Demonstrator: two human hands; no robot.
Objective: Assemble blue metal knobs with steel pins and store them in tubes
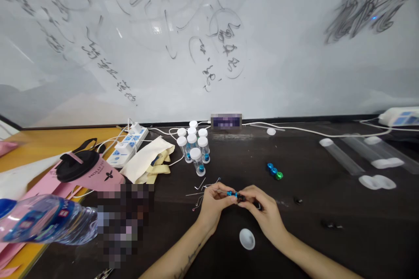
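My left hand (pixel 214 200) and my right hand (pixel 262 210) meet over the dark table (pixel 327 192), both pinched closed. Between the fingertips runs a thin pin threaded with small blue beads (pixel 231 193) and a dark bead (pixel 241 198). My left fingers pinch the blue end, my right fingers the dark end. Several loose metal pins (pixel 203 187) lie just left of my left hand. A few loose blue and green beads (pixel 274 171) sit beyond my right hand. A white cap (pixel 247 239) lies on the table below my hands.
Several white-capped vials (pixel 194 146) with blue beads stand behind the pins. A power strip (pixel 128 144), cream cloth (pixel 149 160), a pink cup with black lid (pixel 85 171) and a water bottle (pixel 49 222) lie at the left. Clear tubes (pixel 340 156) and white caps (pixel 376 182) lie at the right. A whiteboard (pixel 209 39) rises behind.
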